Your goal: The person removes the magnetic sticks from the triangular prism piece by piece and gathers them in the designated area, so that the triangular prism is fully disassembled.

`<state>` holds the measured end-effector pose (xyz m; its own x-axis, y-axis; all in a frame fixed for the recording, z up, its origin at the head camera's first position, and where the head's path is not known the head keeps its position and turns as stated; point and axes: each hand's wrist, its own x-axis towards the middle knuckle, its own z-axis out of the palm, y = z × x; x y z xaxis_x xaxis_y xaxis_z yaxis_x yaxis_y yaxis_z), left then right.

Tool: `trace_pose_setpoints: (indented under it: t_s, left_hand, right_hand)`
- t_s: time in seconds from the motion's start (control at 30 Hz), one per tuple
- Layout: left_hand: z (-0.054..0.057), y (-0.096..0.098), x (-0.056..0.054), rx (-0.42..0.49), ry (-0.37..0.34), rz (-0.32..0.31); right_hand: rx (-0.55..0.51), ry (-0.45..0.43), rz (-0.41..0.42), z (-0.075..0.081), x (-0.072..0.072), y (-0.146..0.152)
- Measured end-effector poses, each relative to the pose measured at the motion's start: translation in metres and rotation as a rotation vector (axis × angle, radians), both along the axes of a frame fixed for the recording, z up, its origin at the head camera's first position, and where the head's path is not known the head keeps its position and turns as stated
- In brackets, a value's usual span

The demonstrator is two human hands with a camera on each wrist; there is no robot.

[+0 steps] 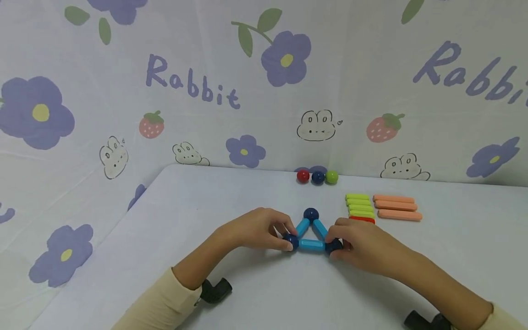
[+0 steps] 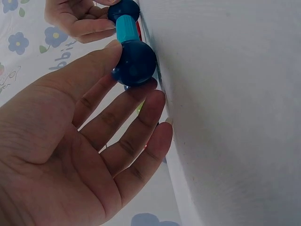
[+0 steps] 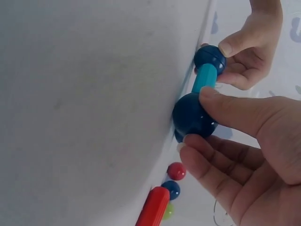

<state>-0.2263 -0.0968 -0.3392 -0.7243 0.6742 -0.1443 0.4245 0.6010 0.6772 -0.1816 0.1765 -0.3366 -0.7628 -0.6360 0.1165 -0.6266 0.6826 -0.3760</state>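
A triangle of three light blue rods [image 1: 311, 245] joined by dark blue balls lies flat on the white table. Its far corner ball [image 1: 311, 214] points away from me. With thumb and fingers my left hand [image 1: 259, 229] pinches the left corner ball [image 2: 136, 63]. On the other side, my right hand [image 1: 367, 245] pinches the right corner ball [image 3: 194, 114] the same way. In the right wrist view, the front rod [image 3: 205, 78] runs between the two held balls.
Behind the triangle stand a red ball [image 1: 303, 176], a dark blue ball [image 1: 318, 178] and a green ball [image 1: 332, 177] in a row. Several yellow-green rods [image 1: 359, 202], a red rod [image 1: 362, 220] and three orange rods [image 1: 397, 206] lie to the right. A printed cloth [image 1: 272, 123] hangs behind the table.
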Motion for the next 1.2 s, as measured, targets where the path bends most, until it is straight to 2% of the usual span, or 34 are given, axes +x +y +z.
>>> trace_pose_setpoints:
  t_s: [0.4, 0.7, 0.9, 1.03, 1.2]
  left_hand:
    - [-0.002, 0.001, 0.000, 0.021, -0.001, -0.021]
    - [-0.001, 0.003, -0.001, 0.027, 0.006, -0.044]
    - [0.001, 0.003, -0.001, 0.021, 0.001, -0.052]
    - [0.002, 0.002, -0.001, 0.016, -0.004, -0.049]
    - [0.003, 0.001, 0.000, 0.020, -0.007, -0.046]
  right_hand:
    - [0.044, -0.085, 0.009, 0.008, -0.005, -0.005]
    - [0.093, -0.109, 0.034, 0.014, -0.006, -0.006]
    - [0.103, -0.194, 0.060, 0.017, -0.003, -0.003]
    - [0.110, -0.259, 0.050, 0.015, 0.001, 0.002]
    - [0.105, -0.296, 0.037, 0.014, 0.001, 0.012]
